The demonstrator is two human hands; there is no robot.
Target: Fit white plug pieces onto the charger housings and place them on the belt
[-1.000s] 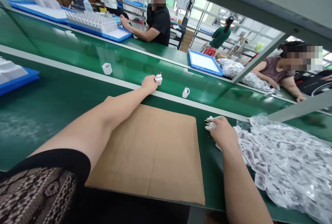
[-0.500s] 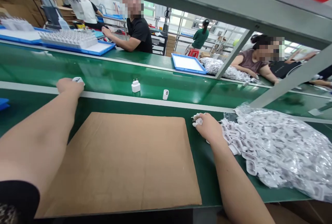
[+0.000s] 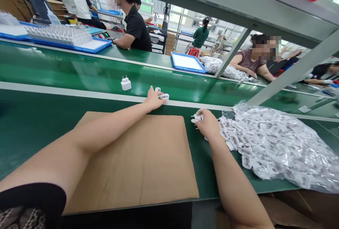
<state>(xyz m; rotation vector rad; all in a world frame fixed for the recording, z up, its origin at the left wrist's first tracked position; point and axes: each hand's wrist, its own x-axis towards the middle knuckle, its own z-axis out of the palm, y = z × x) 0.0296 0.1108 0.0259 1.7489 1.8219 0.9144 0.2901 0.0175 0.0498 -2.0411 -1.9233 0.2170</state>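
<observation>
My left hand point(image 3: 154, 99) is closed around a white charger housing point(image 3: 164, 97) at the near edge of the green conveyor belt. Just behind its fingers another white housing point(image 3: 158, 89) stands on the belt, partly hidden. Farther left on the belt is a white plug charger point(image 3: 126, 83), upright with two pins pointing up. My right hand point(image 3: 209, 123), right of the cardboard, grips small white plug pieces point(image 3: 197, 118) with thin metal pins; how many I cannot tell. Beside it, white plastic shells point(image 3: 230, 135) spill from a clear plastic bag point(image 3: 286, 144).
A flat cardboard sheet point(image 3: 159, 158) lies on the green bench before me. Beyond the belt are a blue tray point(image 3: 188, 63) and another tray point(image 3: 99, 44) bearing rows of white parts. A slanted metal post point(image 3: 235, 50) rises at the right. Several people sit or stand beyond.
My left hand has swung from the far left to the middle, carrying the white housing beside the one on the belt. My right hand stays by the shells. The view has shifted slightly.
</observation>
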